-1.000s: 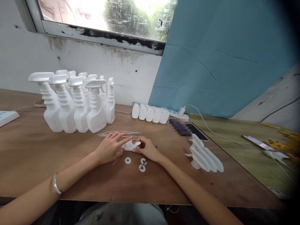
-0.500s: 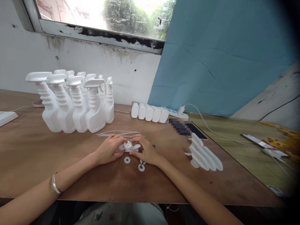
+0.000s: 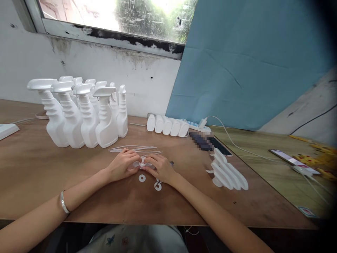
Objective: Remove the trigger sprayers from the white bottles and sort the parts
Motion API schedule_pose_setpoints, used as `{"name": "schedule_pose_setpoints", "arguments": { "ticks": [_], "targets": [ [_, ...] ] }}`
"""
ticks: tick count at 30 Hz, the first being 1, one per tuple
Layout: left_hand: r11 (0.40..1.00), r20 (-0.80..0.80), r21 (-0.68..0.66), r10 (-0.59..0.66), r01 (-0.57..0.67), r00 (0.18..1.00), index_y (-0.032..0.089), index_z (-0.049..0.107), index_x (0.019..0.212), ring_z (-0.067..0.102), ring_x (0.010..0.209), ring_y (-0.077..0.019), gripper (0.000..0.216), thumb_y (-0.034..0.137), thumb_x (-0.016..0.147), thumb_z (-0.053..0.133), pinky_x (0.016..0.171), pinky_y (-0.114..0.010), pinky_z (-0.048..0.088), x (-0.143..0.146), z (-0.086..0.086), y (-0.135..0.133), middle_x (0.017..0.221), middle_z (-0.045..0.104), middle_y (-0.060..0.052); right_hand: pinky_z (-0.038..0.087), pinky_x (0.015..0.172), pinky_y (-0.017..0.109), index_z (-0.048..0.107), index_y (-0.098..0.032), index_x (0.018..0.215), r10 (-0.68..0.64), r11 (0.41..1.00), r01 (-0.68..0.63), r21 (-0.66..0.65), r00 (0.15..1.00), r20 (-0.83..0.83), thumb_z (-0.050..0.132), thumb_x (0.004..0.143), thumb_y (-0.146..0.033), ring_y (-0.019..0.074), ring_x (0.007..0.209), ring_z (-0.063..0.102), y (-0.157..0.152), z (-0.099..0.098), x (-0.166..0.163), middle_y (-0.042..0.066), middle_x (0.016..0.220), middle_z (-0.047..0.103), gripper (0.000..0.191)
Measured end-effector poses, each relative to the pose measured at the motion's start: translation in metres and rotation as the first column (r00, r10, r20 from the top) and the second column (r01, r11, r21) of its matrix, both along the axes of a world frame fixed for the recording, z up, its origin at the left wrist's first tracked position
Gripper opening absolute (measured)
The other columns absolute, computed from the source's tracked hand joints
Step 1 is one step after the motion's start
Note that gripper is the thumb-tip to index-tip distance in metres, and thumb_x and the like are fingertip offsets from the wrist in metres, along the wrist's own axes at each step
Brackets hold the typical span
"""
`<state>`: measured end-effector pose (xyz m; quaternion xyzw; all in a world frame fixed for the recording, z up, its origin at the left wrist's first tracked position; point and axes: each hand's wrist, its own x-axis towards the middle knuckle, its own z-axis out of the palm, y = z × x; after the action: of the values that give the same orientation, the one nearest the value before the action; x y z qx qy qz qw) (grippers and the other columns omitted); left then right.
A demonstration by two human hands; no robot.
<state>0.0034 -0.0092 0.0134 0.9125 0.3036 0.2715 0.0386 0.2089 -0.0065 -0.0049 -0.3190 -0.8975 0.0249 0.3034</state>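
Both of my hands meet over a white spray trigger head [image 3: 142, 162] lying on the wooden table [image 3: 39, 182]. My left hand [image 3: 121, 164] curls round its left side, fingers bent. From the right, my right hand [image 3: 159, 168] closes on it, fingers over the top. Just in front of the hands lie small white ring washers [image 3: 141, 178], one partly under my right wrist [image 3: 158, 186]. Thin white dip tubes [image 3: 133, 149] lie just behind the hands.
Several assembled white spray bottles [image 3: 86, 116] stand at the back left. A row of empty white bottles [image 3: 167, 126] lies on its side near a power strip [image 3: 198, 127]. Loose trigger heads [image 3: 228, 173] are stacked at right, behind them a phone [image 3: 220, 147]. Another phone [image 3: 289, 159] lies far right.
My left fingers, spread a second ago, have curled in around the trigger head. My right hand has closed over it from the right. The view has drifted slightly.
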Motion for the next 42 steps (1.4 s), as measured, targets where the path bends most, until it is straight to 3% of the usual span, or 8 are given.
{"name": "schedule_pose_setpoints", "arguments": {
  "ticks": [14,19,23,29,32,36,39,42],
  "targets": [
    [0.991,-0.033,0.133,-0.003,0.007,0.999,0.019,0.058,0.079,0.054,0.086,-0.0179,0.011,0.026,0.080,0.049,0.079,-0.032,0.035,0.000,0.001,0.001,0.082,0.066,-0.002,0.046,0.071,0.030,0.054,-0.022,0.090,0.049,0.998,-0.053,-0.040,0.995,-0.085,0.049,0.083,-0.037,0.0174,0.077,0.060,0.000,-0.001,-0.004,0.005,0.086,0.064,0.018],
    [0.995,0.014,0.104,0.002,-0.004,1.000,0.018,0.057,0.081,0.053,0.083,-0.0178,0.017,0.034,0.080,0.052,0.075,-0.031,0.036,-0.001,0.002,-0.001,0.084,0.065,-0.003,0.049,0.067,0.030,0.044,-0.020,0.101,0.003,0.999,-0.011,-0.044,0.984,-0.177,0.058,0.076,-0.042,0.0184,0.076,0.063,0.001,-0.011,-0.002,0.006,0.086,0.064,0.037],
    [0.996,-0.031,0.089,0.001,0.002,1.000,0.018,0.057,0.088,0.051,0.083,-0.0185,0.019,0.035,0.081,0.051,0.074,-0.031,0.035,0.001,0.003,-0.004,0.087,0.064,-0.004,0.049,0.067,0.030,0.045,-0.020,0.098,0.016,1.000,-0.017,0.000,0.987,-0.161,0.058,0.077,-0.040,0.0183,0.076,0.062,0.002,-0.014,0.000,0.007,0.084,0.064,0.032],
    [0.996,-0.022,0.084,0.025,-0.023,0.999,0.017,0.056,0.086,0.052,0.083,-0.0182,0.013,0.028,0.079,0.051,0.074,-0.030,0.035,0.003,0.002,-0.004,0.084,0.063,-0.004,0.047,0.076,0.032,0.046,-0.018,0.107,0.142,0.981,-0.162,-0.109,0.975,-0.170,0.047,0.083,-0.042,0.0178,0.085,0.060,0.010,-0.004,0.010,0.008,0.094,0.063,0.034],
    [0.998,0.001,0.038,0.057,-0.057,0.998,0.017,0.055,0.087,0.053,0.083,-0.0177,0.013,0.026,0.079,0.051,0.074,-0.029,0.035,0.002,0.000,-0.002,0.085,0.063,-0.003,0.044,0.080,0.031,0.052,-0.018,0.102,-0.022,0.992,-0.006,-0.124,0.975,-0.222,0.033,0.091,-0.027,0.0161,0.089,0.057,0.022,-0.001,0.019,0.007,0.094,0.062,0.024],
    [0.997,0.028,0.026,0.070,-0.071,0.997,0.016,0.055,0.093,0.053,0.079,-0.0172,0.019,0.031,0.082,0.051,0.073,-0.028,0.036,0.001,0.000,-0.002,0.084,0.061,-0.004,0.042,0.080,0.034,0.060,-0.016,0.093,-0.246,0.968,0.248,-0.045,0.968,0.044,0.046,0.084,-0.020,0.0197,0.089,0.053,0.035,-0.002,0.031,0.007,0.092,0.063,0.017],
    [1.000,0.001,0.022,0.015,-0.015,1.000,0.017,0.056,0.085,0.052,0.079,-0.0170,0.017,0.031,0.085,0.047,0.073,-0.029,0.035,0.002,0.000,-0.001,0.081,0.062,-0.003,0.041,0.075,0.033,0.064,-0.017,0.085,-0.297,0.954,0.298,0.031,0.926,0.233,0.050,0.082,-0.021,0.0200,0.083,0.051,0.038,-0.001,0.035,0.006,0.084,0.063,0.014],
    [0.999,0.014,-0.033,-0.030,0.030,0.999,0.017,0.057,0.081,0.051,0.080,-0.0165,0.016,0.029,0.085,0.047,0.076,-0.029,0.035,0.002,-0.001,0.000,0.081,0.063,-0.003,0.039,0.072,0.033,0.063,-0.016,0.076,-0.314,0.949,0.291,0.120,0.905,0.288,0.052,0.082,-0.022,0.0206,0.080,0.050,0.036,0.000,0.034,0.007,0.081,0.063,0.014]
  ]
}}
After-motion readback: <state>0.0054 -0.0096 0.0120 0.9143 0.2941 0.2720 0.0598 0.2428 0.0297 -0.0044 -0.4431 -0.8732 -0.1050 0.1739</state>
